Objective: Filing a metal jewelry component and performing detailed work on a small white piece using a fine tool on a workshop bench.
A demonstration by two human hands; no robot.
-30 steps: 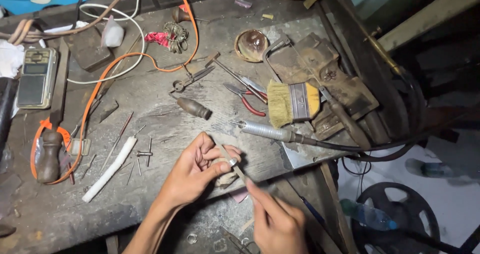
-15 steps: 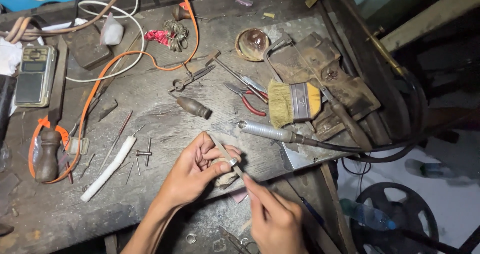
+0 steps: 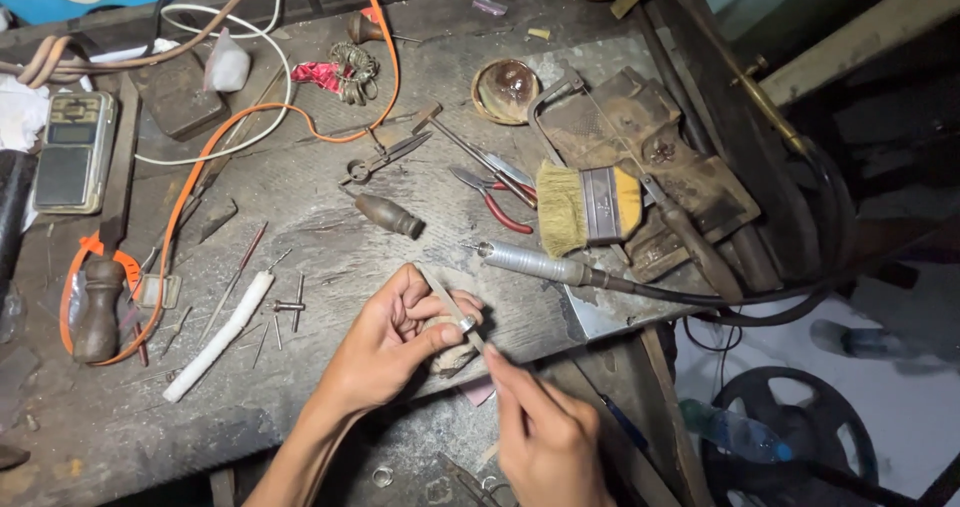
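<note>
Gripping a small silver ring [image 3: 466, 323] between thumb and forefinger, the left hand [image 3: 385, 342] is bracing it against a worn wooden peg [image 3: 452, 352] at the near edge of the workbench [image 3: 300, 237], just below the centre of the frame. The right hand [image 3: 545, 437], coming up from the bottom edge, is pinching the lower end of a thin flat file [image 3: 450, 307] and laying it across the ring, so the file is slanting up and left over the left fingers. Against the pictures from a second and half a second ago, very little is changing: both hands are staying in the same place and the file is shifting only slightly along its own line, which reads as short filing strokes continuing rather than a new step beginning.

The left wrist is bending inward with the fingers curled tight; the right forefinger is stretching along the file, the other fingers folded under.

Moving outward, a silver handpiece [image 3: 530, 264] on a black flexible shaft is lying just right of the hands. Above it a yellow-bristled brush [image 3: 585, 205] is resting on a stained leather pad [image 3: 650, 157], with red-handled pliers [image 3: 492, 202] beside it. A brown wooden-handled tool [image 3: 388, 214] is lying above the left hand. To the left, a white rod [image 3: 218, 337] is lying among scattered pins, and an orange cable [image 3: 215, 142] is looping toward the upper left, near a pocket scale [image 3: 72, 153].
</note>
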